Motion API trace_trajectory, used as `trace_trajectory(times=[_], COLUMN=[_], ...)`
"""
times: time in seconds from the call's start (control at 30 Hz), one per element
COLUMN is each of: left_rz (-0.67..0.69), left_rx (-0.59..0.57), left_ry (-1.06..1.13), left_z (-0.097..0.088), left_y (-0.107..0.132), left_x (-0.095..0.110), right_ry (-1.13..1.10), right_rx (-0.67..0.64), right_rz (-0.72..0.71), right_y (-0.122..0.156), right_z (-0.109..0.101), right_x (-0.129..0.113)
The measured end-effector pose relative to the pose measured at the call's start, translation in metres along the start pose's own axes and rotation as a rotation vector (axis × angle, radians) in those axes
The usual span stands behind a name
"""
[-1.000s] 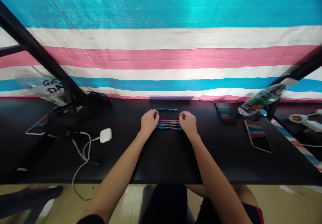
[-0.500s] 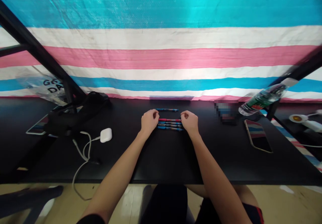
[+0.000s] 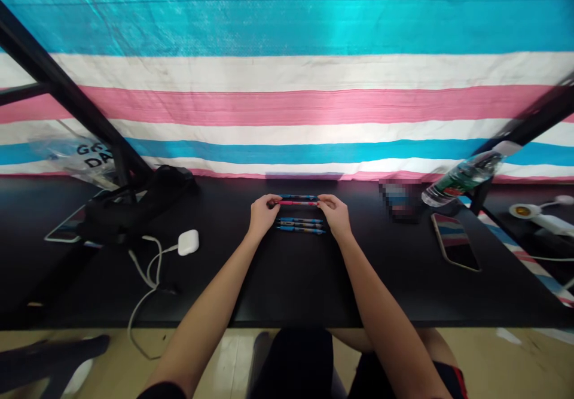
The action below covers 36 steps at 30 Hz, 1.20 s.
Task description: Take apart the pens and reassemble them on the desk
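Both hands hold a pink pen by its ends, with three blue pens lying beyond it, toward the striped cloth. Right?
No: the three blue pens lie on the near side of the pink pen, not beyond it, as the head view shows.

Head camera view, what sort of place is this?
Probably an informal desk setup, perhaps at home: a black desktop holding a smartphone, a white earbud case and a plastic water bottle, in front of a hanging striped cloth.
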<state>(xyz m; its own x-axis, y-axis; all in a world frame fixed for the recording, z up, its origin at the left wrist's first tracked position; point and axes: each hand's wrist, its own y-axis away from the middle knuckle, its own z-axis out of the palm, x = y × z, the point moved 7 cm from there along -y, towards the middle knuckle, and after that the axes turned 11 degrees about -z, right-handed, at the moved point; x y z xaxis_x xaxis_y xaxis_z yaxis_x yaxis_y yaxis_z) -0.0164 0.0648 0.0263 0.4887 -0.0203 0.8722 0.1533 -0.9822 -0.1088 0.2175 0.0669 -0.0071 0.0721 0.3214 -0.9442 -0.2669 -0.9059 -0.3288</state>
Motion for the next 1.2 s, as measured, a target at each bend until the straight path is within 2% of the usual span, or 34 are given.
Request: trace_trajectory(times=[0.13, 0.27, 0.63, 0.8, 0.9, 1.03, 1.2], left_rz=[-0.066, -0.111, -0.058, -0.012, -0.043, -0.085, -0.036], left_rx=[-0.080, -0.070, -0.022, -0.031, -0.036, -0.048, -0.122], left_ry=[0.160, 0.200, -0.019, -0.050, -0.017, 0.061, 0.201], left_z=[0.006, 0.006, 0.003, 0.004, 0.004, 0.005, 0.013], left_y=[-0.004, -0.005, 0.001, 0.003, 0.003, 0.004, 0.003], left_x=[-0.009, -0.012, 0.002, 0.007, 0.006, 0.003, 0.003], right_ry=[-0.108, -0.114, -0.172, -0.281, -0.314, -0.331, -0.357], right_rx=[-0.005, -0.059, -0.175, -0.148, -0.146, -0.119, -0.056], right_rz=[0.048, 0.051, 0.086, 0.157, 0.186, 0.195, 0.212], right_y=[0.001, 0.003, 0.007, 0.007, 0.008, 0.008, 0.006], right_z=[0.003, 0.008, 0.021, 0.019, 0.021, 0.022, 0.018], right_x=[0.000, -0.002, -0.006, -0.001, -0.001, -0.002, 0.001])
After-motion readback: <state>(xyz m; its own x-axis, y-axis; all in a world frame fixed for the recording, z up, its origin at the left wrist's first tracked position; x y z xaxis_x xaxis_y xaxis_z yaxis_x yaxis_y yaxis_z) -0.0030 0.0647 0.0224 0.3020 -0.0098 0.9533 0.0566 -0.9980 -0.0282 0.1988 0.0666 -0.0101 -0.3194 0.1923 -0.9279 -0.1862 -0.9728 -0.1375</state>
